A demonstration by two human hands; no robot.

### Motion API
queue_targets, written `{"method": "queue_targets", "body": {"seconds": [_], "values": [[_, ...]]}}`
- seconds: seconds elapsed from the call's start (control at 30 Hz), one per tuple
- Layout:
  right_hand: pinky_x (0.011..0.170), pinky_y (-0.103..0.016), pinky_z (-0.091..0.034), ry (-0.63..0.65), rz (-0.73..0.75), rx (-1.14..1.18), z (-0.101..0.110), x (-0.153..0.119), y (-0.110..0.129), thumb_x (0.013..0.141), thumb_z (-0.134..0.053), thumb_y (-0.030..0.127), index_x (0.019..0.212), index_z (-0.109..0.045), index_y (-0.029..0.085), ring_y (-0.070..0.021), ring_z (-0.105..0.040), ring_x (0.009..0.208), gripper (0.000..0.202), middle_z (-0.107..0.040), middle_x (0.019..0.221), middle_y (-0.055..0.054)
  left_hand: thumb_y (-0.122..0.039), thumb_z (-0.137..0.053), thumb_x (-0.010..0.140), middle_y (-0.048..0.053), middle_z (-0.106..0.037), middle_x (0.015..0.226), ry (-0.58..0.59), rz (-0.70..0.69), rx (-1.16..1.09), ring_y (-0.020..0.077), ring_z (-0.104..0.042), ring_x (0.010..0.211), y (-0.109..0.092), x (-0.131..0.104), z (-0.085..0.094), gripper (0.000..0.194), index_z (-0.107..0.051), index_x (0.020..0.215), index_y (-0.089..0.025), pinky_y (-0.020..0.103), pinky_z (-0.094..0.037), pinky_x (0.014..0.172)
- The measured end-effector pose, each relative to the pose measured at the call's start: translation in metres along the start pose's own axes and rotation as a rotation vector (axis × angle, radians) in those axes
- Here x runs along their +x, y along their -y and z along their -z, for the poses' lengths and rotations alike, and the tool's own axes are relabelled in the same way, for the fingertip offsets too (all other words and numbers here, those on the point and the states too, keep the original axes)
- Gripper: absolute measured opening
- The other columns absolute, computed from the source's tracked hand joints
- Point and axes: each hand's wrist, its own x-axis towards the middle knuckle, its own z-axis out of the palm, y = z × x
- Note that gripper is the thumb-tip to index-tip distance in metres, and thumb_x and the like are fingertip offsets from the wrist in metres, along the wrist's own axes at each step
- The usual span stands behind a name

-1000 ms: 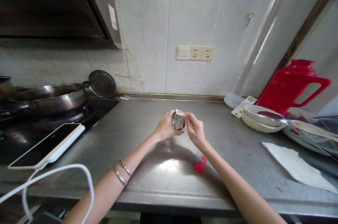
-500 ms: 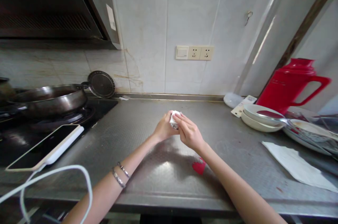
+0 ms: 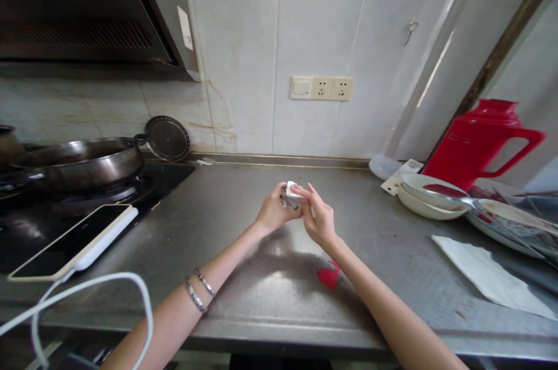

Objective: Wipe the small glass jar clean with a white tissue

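Above the middle of the steel counter (image 3: 226,201), my left hand (image 3: 274,210) is wrapped round a small clear, glass-like object (image 3: 288,200). My right hand (image 3: 319,217) pinches a folded white tissue (image 3: 294,188) against the rim of that object. The two hands meet at the fingertips. Part of the small object is hidden by the fingers, so its full shape does not show. Beneath my right forearm a red patch (image 3: 328,277) shows on the counter.
At left, a steel pan (image 3: 87,166) sits on the black stove, with a phone (image 3: 70,242) and white cable in front. To the right are stacked bowls (image 3: 429,198), plates, a red thermos (image 3: 475,143) and a white paper sheet (image 3: 488,271).
My right hand has shifted slightly right and turned, its fingers more raised. The tissue has moved to the right, and more of the clear object's opening shows.
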Motion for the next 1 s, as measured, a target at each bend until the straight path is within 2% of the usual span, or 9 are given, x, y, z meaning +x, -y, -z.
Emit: {"method": "queue_targets", "body": {"seconds": [0.1, 0.2, 0.4, 0.53, 0.63, 0.83, 0.9, 1.0], "values": [[0.099, -0.044, -0.049, -0.110, -0.263, 0.065, 0.0000, 0.0018, 0.0011, 0.094, -0.043, 0.021, 0.101, -0.061, 0.024, -0.0228, -0.067, 0.104, 0.019, -0.073, 0.103, -0.004, -0.037, -0.086, 0.049, 0.007, -0.067, 0.095, -0.005, 0.031, 0.012, 0.0198, -0.064, 0.082, -0.0012, -0.0011, -0.0017, 0.084, -0.050, 0.121, -0.016, 0.027, -0.049, 0.069], [0.095, -0.042, -0.052, -0.102, -0.315, 0.074, 0.0017, 0.0025, 0.0027, 0.093, -0.045, 0.024, 0.096, -0.061, 0.024, -0.0240, -0.066, 0.105, 0.016, -0.074, 0.098, -0.003, -0.038, -0.087, 0.048, 0.007, -0.067, 0.094, -0.008, 0.041, -0.010, 0.0188, -0.063, 0.080, 0.0006, -0.0005, -0.0026, 0.084, -0.051, 0.120, -0.016, 0.027, -0.050, 0.069], [0.104, -0.044, -0.045, -0.017, -0.064, 0.016, 0.0041, -0.0003, 0.0012, 0.092, -0.042, 0.013, 0.115, -0.059, 0.026, -0.0211, -0.065, 0.108, 0.031, -0.071, 0.109, -0.003, -0.033, -0.083, 0.055, 0.005, -0.067, 0.089, 0.009, 0.156, -0.232, 0.0128, -0.060, 0.063, 0.0049, 0.0035, -0.0019, 0.068, -0.053, 0.113, -0.016, 0.019, -0.047, 0.044], [0.108, -0.049, -0.042, 0.050, 0.119, -0.013, 0.0043, -0.0013, -0.0024, 0.092, -0.039, 0.008, 0.128, -0.050, 0.025, -0.0206, -0.062, 0.113, 0.042, -0.069, 0.115, -0.006, -0.031, -0.080, 0.058, 0.002, -0.066, 0.082, 0.016, 0.182, -0.245, 0.0105, -0.058, 0.056, 0.0021, 0.0022, -0.0011, 0.062, -0.053, 0.111, -0.015, 0.018, -0.046, 0.040], [0.107, -0.052, -0.042, 0.064, 0.141, -0.049, 0.0036, -0.0012, -0.0045, 0.092, -0.038, 0.008, 0.133, -0.046, 0.026, -0.0199, -0.062, 0.113, 0.045, -0.067, 0.117, -0.007, -0.032, -0.079, 0.060, 0.003, -0.068, 0.080, 0.014, 0.162, -0.131, 0.0112, -0.060, 0.056, -0.0011, -0.0009, -0.0021, 0.057, -0.055, 0.109, -0.014, 0.018, -0.045, 0.043], [0.107, -0.053, -0.041, 0.083, 0.126, -0.079, 0.0017, -0.0009, -0.0039, 0.093, -0.035, 0.009, 0.135, -0.044, 0.023, -0.0207, -0.060, 0.116, 0.045, -0.066, 0.120, -0.010, -0.039, -0.079, 0.059, 0.006, -0.071, 0.089, -0.035, 0.073, 0.117, 0.0195, -0.067, 0.077, -0.0026, -0.0023, -0.0013, 0.054, -0.058, 0.104, -0.017, 0.025, -0.049, 0.064], [0.107, -0.052, -0.042, 0.110, 0.167, -0.074, 0.0024, -0.0009, -0.0034, 0.092, -0.036, 0.008, 0.136, -0.044, 0.021, -0.0213, -0.058, 0.118, 0.046, -0.065, 0.120, -0.012, -0.039, -0.078, 0.059, 0.006, -0.071, 0.087, -0.043, 0.075, 0.159, 0.0212, -0.068, 0.078, -0.0022, -0.0009, 0.0006, 0.050, -0.059, 0.100, -0.017, 0.027, -0.049, 0.065], [0.107, -0.051, -0.042, 0.139, 0.219, -0.050, 0.0042, -0.0014, -0.0035, 0.092, -0.037, 0.008, 0.137, -0.042, 0.021, -0.0214, -0.058, 0.119, 0.048, -0.066, 0.119, -0.012, -0.038, -0.077, 0.059, 0.003, -0.069, 0.077, -0.026, 0.103, 0.150, 0.0206, -0.067, 0.071, -0.0012, 0.0007, 0.0030, 0.044, -0.060, 0.095, -0.018, 0.026, -0.047, 0.060]]}}
